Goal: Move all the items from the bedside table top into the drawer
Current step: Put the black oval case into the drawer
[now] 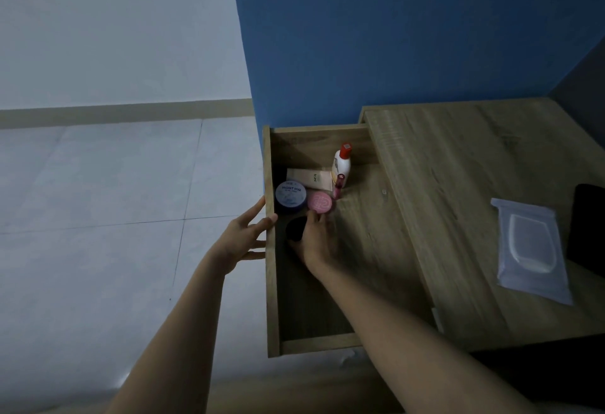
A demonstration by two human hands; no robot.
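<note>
The wooden drawer [270, 282] stands pulled out to the left of the bedside table top [458, 168]. Inside lie a blue round jar [290, 197], a pink round compact [320, 201], a beige tube [309, 178], a white bottle with a red cap [341, 162] and a small pink lip tube [339, 186]. My right hand [316, 240] is down in the drawer, fingers curled round a black round object [295, 228]. My left hand [244, 238] rests with straight fingers against the drawer's front panel. A wipes pack [530, 250] and a black flat object [587, 227] lie on the table top.
A blue wall [393, 37] rises behind the table. White floor tiles [98, 201] spread to the left, with a beige skirting strip along the white wall. The near half of the drawer floor is bare wood.
</note>
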